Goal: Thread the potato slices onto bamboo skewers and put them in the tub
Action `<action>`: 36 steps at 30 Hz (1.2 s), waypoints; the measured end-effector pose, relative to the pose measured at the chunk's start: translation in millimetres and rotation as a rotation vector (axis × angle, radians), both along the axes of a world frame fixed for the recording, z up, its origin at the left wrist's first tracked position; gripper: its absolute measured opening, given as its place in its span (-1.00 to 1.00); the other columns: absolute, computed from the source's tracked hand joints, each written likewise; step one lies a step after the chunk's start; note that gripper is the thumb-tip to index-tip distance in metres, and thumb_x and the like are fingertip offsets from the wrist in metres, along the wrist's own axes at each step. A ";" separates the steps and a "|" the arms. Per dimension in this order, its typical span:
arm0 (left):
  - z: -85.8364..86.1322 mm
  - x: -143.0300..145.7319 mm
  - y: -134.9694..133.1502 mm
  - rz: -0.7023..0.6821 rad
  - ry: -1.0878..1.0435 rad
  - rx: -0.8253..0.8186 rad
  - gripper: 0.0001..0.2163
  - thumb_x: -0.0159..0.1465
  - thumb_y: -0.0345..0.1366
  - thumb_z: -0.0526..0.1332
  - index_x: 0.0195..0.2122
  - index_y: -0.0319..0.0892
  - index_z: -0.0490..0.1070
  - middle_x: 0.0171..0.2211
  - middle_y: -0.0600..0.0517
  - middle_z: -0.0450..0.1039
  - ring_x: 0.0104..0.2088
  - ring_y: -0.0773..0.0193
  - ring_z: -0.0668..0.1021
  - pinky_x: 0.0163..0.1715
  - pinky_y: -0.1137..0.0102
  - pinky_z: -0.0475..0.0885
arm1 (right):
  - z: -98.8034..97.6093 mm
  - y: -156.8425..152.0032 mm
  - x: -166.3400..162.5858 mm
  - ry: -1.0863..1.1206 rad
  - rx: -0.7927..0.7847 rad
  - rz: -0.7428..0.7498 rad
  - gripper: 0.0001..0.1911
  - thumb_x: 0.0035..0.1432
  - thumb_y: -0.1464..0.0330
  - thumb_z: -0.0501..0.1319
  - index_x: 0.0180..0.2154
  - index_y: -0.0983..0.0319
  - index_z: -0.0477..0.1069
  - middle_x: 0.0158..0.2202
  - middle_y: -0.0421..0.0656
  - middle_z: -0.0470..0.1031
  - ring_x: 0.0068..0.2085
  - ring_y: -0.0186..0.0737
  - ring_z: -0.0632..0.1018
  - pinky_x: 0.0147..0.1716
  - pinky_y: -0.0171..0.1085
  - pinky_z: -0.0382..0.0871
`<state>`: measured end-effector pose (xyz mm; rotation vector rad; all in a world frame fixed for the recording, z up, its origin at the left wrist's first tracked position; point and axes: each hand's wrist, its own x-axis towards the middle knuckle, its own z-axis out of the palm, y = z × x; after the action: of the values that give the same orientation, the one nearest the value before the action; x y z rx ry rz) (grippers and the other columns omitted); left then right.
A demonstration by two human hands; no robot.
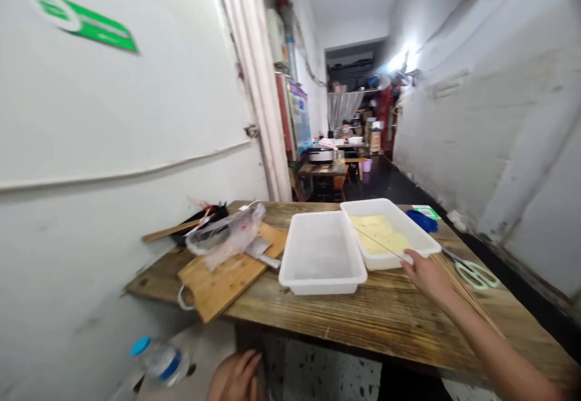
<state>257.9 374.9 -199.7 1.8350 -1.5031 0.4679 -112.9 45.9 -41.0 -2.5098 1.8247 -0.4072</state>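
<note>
My right hand is closed on one end of a thin skewer, at the near right corner of a white tray. The skewer points to the far left across flat, pale yellow sheets lying in that tray. A second white tray, with nothing visible in it, stands directly to the left. Several long thin sticks lie on the wooden table beside my right wrist. Below the table edge my left hand rests on my knee, fingers laid out and holding nothing.
Scissors and a blue cloth-like thing lie at the right. Left are a cutting board, a cleaver, a plastic bag and a dark pan-like container. A water bottle stands below. A person sits far back.
</note>
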 end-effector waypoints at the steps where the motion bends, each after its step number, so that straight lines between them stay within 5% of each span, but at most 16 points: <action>1: 0.0 -4.9 -3.2 0.014 -0.003 -0.031 -0.59 0.16 -0.45 0.05 -0.08 0.11 0.50 -0.18 0.01 0.54 -0.20 0.14 0.59 -0.21 0.28 0.56 | -2.7 -5.9 -0.8 0.000 0.004 -0.002 -0.53 0.26 0.20 -0.03 0.10 0.28 0.29 -0.29 0.03 0.58 -0.23 0.03 0.58 -0.35 -0.21 0.29; 4: 19.0 -27.8 -21.6 -0.050 -0.045 -0.098 -0.53 0.17 -0.50 0.01 0.06 -0.01 0.41 -0.09 -0.05 0.50 -0.10 0.19 0.55 -0.14 0.35 0.52 | -1.0 -25.1 -4.2 -0.050 0.031 0.042 -0.52 0.22 0.18 0.01 0.08 0.27 0.33 -0.31 0.00 0.59 -0.23 0.01 0.57 -0.29 -0.20 0.32; 7: 55.7 -51.6 -48.8 -0.211 -0.114 -0.157 -0.50 0.21 -0.54 -0.02 0.17 -0.11 0.28 -0.03 -0.12 0.45 0.00 0.21 0.49 -0.02 0.31 0.45 | 8.2 -38.1 -3.9 -0.076 0.089 0.095 -0.55 0.12 0.14 0.11 -0.04 0.23 0.45 -0.34 -0.04 0.59 -0.24 0.00 0.58 -0.28 -0.22 0.34; 13: 113.5 -71.1 -107.3 -0.334 -0.316 -0.189 -0.62 0.28 -0.44 0.02 0.13 -0.15 0.31 0.00 -0.13 0.42 0.08 0.15 0.40 0.11 0.12 0.28 | 13.3 -33.6 6.1 -0.063 0.087 0.085 -0.56 0.11 0.11 0.11 -0.13 0.24 0.51 -0.33 -0.03 0.58 -0.25 -0.03 0.57 -0.29 -0.25 0.34; 19: 122.9 -59.7 -145.8 -0.277 -0.243 -0.191 -0.79 0.30 -0.35 0.09 -0.11 -0.15 0.46 -0.13 -0.10 0.47 -0.09 0.16 0.45 -0.04 0.15 0.35 | 14.1 -14.9 16.8 -0.040 0.089 0.139 -0.60 0.15 0.13 0.09 -0.17 0.24 0.53 -0.32 -0.05 0.58 -0.25 -0.07 0.57 -0.30 -0.28 0.33; 27: 119.8 -20.2 -155.7 -0.315 -0.184 -0.140 -0.73 0.26 -0.48 0.05 -0.13 -0.15 0.49 -0.18 -0.10 0.48 -0.15 0.16 0.46 -0.14 0.21 0.37 | 23.9 23.6 38.1 0.034 0.107 0.148 -0.69 0.18 0.21 0.12 -0.21 0.25 0.53 -0.25 -0.02 0.58 -0.18 -0.09 0.55 -0.29 -0.31 0.25; 33: 156.2 -7.2 -154.8 -0.412 -0.193 0.082 -0.81 0.23 -0.37 0.10 -0.26 -0.19 0.51 -0.33 -0.08 0.52 -0.27 0.17 0.51 -0.21 0.26 0.37 | 20.9 49.8 37.9 -0.079 0.148 0.172 -0.72 0.12 0.23 0.17 -0.24 0.26 0.52 -0.34 -0.04 0.56 -0.26 -0.14 0.52 -0.38 -0.33 0.18; 36: 180.9 -14.7 -162.5 -0.387 -0.234 0.180 -0.78 0.26 -0.31 0.08 -0.45 -0.19 0.48 -0.47 -0.05 0.50 -0.37 0.17 0.50 -0.27 0.28 0.36 | 25.0 60.1 30.0 -0.389 0.264 0.215 -0.59 0.06 0.22 0.21 -0.09 0.31 0.44 -0.50 -0.17 0.45 -0.43 -0.23 0.44 -0.45 -0.34 0.18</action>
<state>243.2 212.5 -18.7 1.6029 -2.0648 0.3766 -82.8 106.0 -16.0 -2.2249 1.3552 -0.5583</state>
